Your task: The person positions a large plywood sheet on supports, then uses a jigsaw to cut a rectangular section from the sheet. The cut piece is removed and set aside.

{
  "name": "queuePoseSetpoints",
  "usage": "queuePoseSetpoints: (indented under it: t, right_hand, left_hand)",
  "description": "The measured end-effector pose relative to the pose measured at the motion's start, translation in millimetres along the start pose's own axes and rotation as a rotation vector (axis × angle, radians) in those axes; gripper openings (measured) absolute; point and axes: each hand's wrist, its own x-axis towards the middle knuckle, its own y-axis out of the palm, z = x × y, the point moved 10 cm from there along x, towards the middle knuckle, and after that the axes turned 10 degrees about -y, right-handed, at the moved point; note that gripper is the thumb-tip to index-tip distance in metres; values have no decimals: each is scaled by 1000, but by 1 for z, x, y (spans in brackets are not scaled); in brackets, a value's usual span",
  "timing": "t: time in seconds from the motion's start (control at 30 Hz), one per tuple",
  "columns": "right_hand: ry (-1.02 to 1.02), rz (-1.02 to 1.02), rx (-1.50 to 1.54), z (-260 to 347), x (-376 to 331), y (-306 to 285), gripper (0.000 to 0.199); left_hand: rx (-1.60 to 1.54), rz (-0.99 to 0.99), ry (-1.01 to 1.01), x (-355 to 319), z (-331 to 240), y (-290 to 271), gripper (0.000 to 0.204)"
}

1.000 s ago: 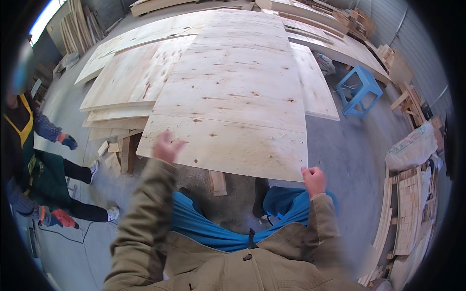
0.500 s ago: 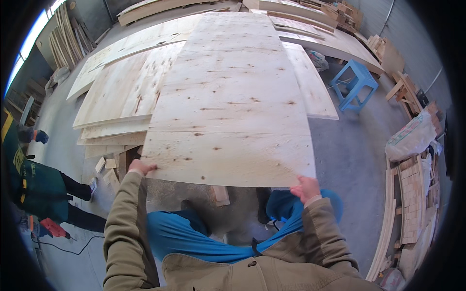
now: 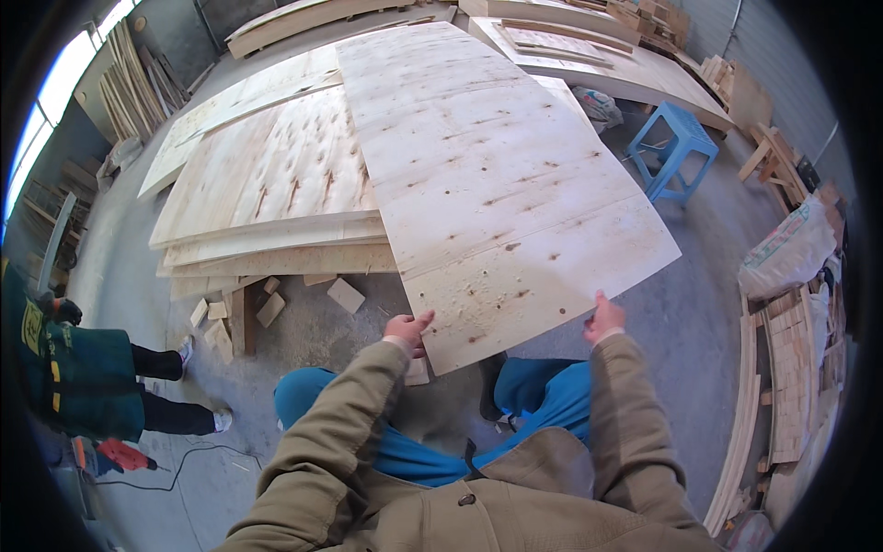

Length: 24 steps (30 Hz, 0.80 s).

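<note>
A long, knotty plywood sheet (image 3: pixel 487 175) reaches from my lap up to the stacked boards, its near end turned to the right. My left hand (image 3: pixel 411 333) grips its near left corner, thumb on top. The near edge, toward the right, is pinched by my right hand (image 3: pixel 604 319), with the thumb on the upper face. Sawdust and small chips lie on the sheet near my hands. Beneath and left of it is a stack of plywood sheets (image 3: pixel 267 175) propped on wooden blocks.
A blue plastic stool (image 3: pixel 676 152) stands to the right. Wood offcuts (image 3: pixel 346 295) lie below the stack. On the left is a person in a dark green apron (image 3: pixel 92 377), near a red corded drill (image 3: pixel 126 454). Wood strips (image 3: pixel 782 386) and a white sack (image 3: pixel 786 253) line the right side.
The near end of the plywood sheet has swung right, baring more of the stack on the left. My left hand moved right with it; my right hand shifted slightly right and up.
</note>
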Motion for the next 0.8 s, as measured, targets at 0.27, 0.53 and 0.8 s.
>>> queuePoseSetpoints:
  t: [0.27,0.53,0.8]
  right_hand:
    - [33,-101,492,-81,-41,101,36]
    - [-277,-275,184,-55,38,22,41]
    - [-155,-132,-195,74,158,-141,60]
  left_hand:
    - [323,30,191,92,14,16,31]
    - [131,-3,167,54,58,109,44]
    - [92,467,-109,-7,97,298,56]
